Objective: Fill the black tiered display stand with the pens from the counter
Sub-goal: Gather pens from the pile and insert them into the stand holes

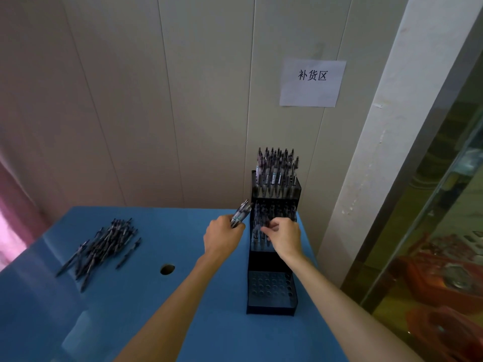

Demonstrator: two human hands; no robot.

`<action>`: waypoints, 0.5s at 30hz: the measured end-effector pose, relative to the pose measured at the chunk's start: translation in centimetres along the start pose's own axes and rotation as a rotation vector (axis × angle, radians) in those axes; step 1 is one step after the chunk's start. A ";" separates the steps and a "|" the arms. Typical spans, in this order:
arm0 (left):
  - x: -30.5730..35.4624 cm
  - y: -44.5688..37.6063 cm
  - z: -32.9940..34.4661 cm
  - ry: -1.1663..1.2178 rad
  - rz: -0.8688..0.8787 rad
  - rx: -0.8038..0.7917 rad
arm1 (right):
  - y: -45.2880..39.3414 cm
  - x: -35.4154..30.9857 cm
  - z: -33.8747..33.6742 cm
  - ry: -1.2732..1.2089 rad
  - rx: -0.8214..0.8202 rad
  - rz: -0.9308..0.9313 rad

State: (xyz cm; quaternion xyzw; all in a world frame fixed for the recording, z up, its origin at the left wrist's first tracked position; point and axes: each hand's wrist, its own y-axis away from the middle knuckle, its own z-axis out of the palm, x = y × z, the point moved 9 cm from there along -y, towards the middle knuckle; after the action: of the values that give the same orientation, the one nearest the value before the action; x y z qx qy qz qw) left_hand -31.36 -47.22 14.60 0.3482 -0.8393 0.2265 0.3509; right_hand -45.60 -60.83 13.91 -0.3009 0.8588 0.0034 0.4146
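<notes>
The black stand (271,257) rises in three steps at the counter's far right, its top step packed with upright pens (277,168), its nearest step bare holes, while loose pens (104,241) lie heaped far left.

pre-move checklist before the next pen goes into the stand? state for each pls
1. Supply in left hand: it grips a bundle of pens. Ok.
2. Right hand at the middle tier, fingers curled around a pen there: blurred, whether the pen is seated cannot tell.
3. Top tier filled: packed with upright pens. Ok.
4. Bottom tier filled: its holes are open, no pens. Not ok.
5. Counter stock: a loose pile of pens lies on the blue counter, left of the stand. Ok.
6. Black stand upright. Ok.
</notes>
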 end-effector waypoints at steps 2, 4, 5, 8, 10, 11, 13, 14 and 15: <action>-0.1 0.0 0.1 0.006 -0.001 -0.005 | 0.1 0.3 0.0 0.010 0.006 0.010; -0.2 0.0 0.2 0.005 -0.006 -0.010 | 0.0 0.4 0.0 0.038 -0.008 0.011; -0.2 0.0 0.3 0.006 -0.010 -0.013 | 0.0 0.4 0.0 0.053 -0.017 0.011; -0.1 0.1 0.5 0.005 -0.020 -0.018 | -0.1 1.1 0.0 0.080 -0.040 0.049; 0.1 0.1 0.7 0.008 -0.019 -0.023 | -0.2 1.7 0.0 0.095 -0.084 0.108; 0.2 0.1 0.8 0.009 -0.018 -0.025 | -0.2 1.7 -0.1 0.068 -0.112 0.133; 0.6 0.2 0.9 0.003 -0.015 -0.024 | 0.0 1.0 -0.2 -0.135 -0.162 0.177; 0.8 0.1 1.0 -0.001 -0.010 -0.023 | 0.1 0.4 -0.3 -0.279 -0.184 0.199; 1.1 0.2 1.2 -0.005 -0.003 -0.027 | 0.3 -0.2 -0.4 -0.413 -0.202 0.214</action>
State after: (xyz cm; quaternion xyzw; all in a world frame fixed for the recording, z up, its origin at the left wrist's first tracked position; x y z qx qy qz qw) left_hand -32.52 -48.30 14.62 0.3454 -0.8425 0.2139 0.3538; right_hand -45.96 -60.59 14.21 -0.2411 0.7781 0.1943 0.5465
